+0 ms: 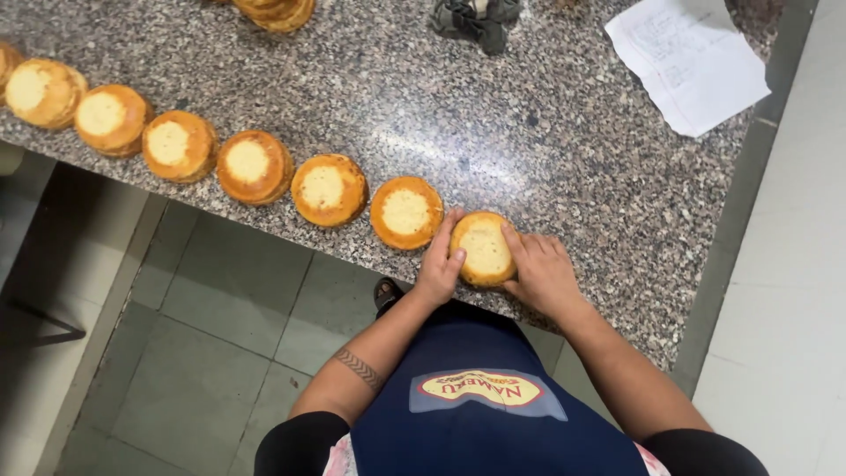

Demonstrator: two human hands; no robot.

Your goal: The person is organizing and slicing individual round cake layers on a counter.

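A row of round golden-brown buns with pale centres lies along the near edge of a speckled granite counter (546,123). The nearest bun (483,249) sits at the right end of the row. My left hand (439,264) cups its left side and my right hand (542,273) presses against its right side, so both hands grip this bun. Right beside it on the left lies the neighbouring bun (405,211), then several more buns (254,166) run off to the far left.
A folded white sheet of paper (689,60) lies at the counter's back right. A dark bundled object (476,19) and a stack of buns (278,12) sit at the back edge. Grey floor tiles (211,353) show below the counter. I wear a dark blue apron (493,423).
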